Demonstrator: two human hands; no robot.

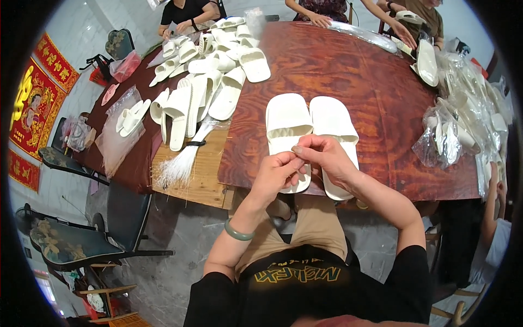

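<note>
Two cream-white slide slippers, a left one (287, 113) and a right one (331, 115), lie side by side at the table edge in front of me, toes pointing away. Above their straps my left hand (277, 173) and my right hand (330, 157) meet, thumbs and fingertips pinched together. Whatever is between the fingertips is too small or hidden to make out. Both hands partly cover the straps and the heel parts. To the left, a bundle of thin white strands (180, 163), bound with a dark band, rests on a bare wooden board (204, 182).
A heap of white slippers (218, 60) covers the table's far left. Clear plastic bags with slippers (452, 131) crowd the right edge. Several people sit around the red-brown table (376, 87); one on the far right handles a slipper (426, 61). Chairs (81, 237) stand at left.
</note>
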